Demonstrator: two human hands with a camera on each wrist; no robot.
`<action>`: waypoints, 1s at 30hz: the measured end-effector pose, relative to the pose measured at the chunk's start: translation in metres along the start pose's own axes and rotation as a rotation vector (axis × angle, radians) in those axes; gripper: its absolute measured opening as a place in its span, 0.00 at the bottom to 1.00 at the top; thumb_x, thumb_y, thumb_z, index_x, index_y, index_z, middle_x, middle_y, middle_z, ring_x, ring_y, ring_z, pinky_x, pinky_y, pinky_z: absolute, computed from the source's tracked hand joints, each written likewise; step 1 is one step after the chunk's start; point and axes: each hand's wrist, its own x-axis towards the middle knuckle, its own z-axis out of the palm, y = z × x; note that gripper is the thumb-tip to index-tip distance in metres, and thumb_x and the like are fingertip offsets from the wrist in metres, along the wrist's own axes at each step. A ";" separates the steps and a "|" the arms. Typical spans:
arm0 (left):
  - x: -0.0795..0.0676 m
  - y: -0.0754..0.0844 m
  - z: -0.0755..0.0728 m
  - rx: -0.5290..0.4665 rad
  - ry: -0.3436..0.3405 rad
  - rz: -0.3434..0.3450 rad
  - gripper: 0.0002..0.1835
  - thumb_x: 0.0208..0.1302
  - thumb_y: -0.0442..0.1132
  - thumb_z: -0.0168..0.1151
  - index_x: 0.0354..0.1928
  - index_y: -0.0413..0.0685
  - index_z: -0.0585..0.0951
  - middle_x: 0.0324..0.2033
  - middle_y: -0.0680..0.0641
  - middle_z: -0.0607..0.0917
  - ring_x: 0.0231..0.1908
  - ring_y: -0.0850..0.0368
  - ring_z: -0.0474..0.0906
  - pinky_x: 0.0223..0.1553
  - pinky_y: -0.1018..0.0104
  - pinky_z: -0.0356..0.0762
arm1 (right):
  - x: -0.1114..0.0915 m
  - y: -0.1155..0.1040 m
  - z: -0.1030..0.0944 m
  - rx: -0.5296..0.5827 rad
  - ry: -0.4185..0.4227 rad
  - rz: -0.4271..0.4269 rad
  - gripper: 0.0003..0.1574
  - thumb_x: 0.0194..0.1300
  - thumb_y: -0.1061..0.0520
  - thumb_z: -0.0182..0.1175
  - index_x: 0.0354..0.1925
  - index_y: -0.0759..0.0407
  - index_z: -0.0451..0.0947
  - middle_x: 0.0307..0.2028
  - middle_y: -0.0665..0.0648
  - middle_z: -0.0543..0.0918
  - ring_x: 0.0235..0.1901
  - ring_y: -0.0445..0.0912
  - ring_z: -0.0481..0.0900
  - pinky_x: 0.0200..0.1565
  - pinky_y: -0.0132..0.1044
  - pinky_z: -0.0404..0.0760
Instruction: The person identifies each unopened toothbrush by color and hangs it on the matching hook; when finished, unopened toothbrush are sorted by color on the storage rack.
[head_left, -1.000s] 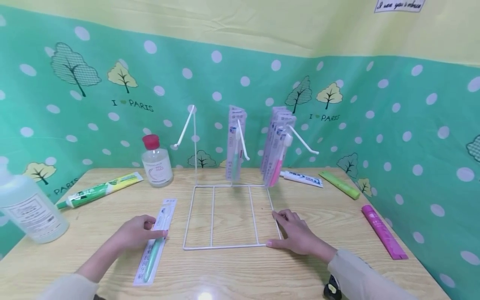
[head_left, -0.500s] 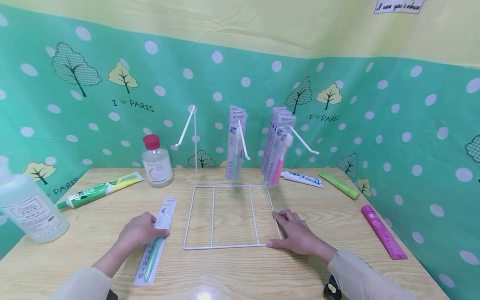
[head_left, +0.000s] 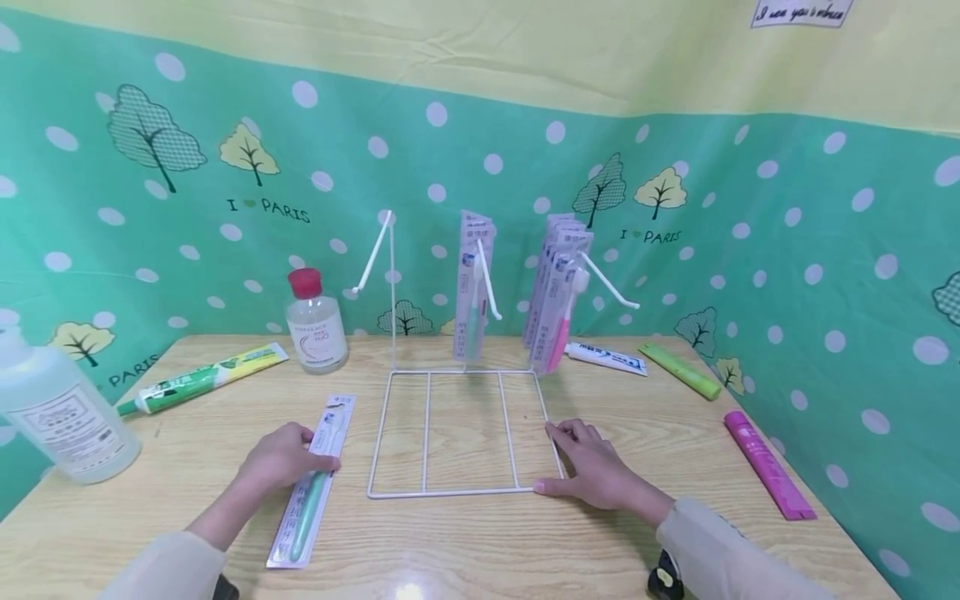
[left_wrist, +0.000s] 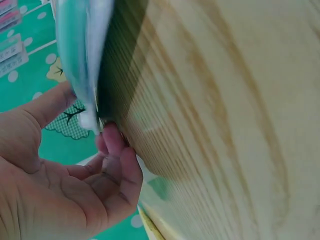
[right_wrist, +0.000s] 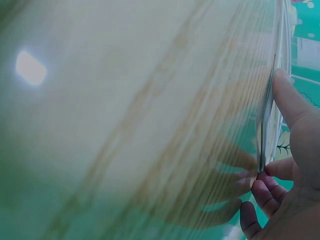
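A packaged toothbrush (head_left: 306,508) with a green handle lies aslant on the table, left of a white wire rack (head_left: 465,492). My left hand (head_left: 281,458) pinches the package across its middle, thumb at the right edge and fingertips at the left; the left wrist view shows the fingertips low by the tabletop. At the rack's front right corner, my right hand (head_left: 592,467) grips the base wire between thumb and fingers. Packaged toothbrushes hang on two hooks: green-handled ones (head_left: 472,292) on the middle, pink-handled ones (head_left: 558,308) on the right. Nothing hangs on the left hook (head_left: 372,252).
Behind my left hand stand a red-capped bottle (head_left: 318,333) and a green toothpaste tube (head_left: 210,379). A large clear bottle (head_left: 63,412) is at far left. To the right lie a white tube (head_left: 606,358), a light green tube (head_left: 678,371) and a pink tube (head_left: 768,467).
My left hand has shifted slightly right and forward, its thumb reaching further over the package's right edge. The package, the rack and my right hand have stayed in place.
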 end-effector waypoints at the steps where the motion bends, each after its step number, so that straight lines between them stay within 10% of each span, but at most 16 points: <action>1: 0.001 0.000 0.001 -0.013 -0.002 0.003 0.43 0.44 0.53 0.70 0.52 0.24 0.66 0.34 0.39 0.77 0.29 0.52 0.73 0.26 0.65 0.73 | 0.000 0.000 0.000 -0.001 -0.002 0.002 0.59 0.47 0.27 0.58 0.67 0.58 0.56 0.59 0.57 0.62 0.58 0.52 0.59 0.55 0.51 0.63; 14: 0.000 0.003 -0.004 -0.098 0.010 0.047 0.38 0.52 0.45 0.65 0.57 0.26 0.60 0.39 0.33 0.76 0.30 0.51 0.76 0.26 0.62 0.77 | 0.000 0.000 -0.001 0.006 -0.007 0.006 0.58 0.47 0.27 0.58 0.67 0.58 0.56 0.59 0.57 0.62 0.58 0.52 0.59 0.55 0.51 0.63; 30: -0.029 0.052 -0.014 -0.132 0.102 0.274 0.36 0.57 0.50 0.62 0.61 0.33 0.64 0.43 0.35 0.79 0.35 0.52 0.78 0.30 0.63 0.79 | 0.000 -0.001 -0.001 0.009 -0.005 0.014 0.59 0.47 0.27 0.59 0.67 0.58 0.56 0.59 0.56 0.62 0.58 0.52 0.59 0.54 0.51 0.63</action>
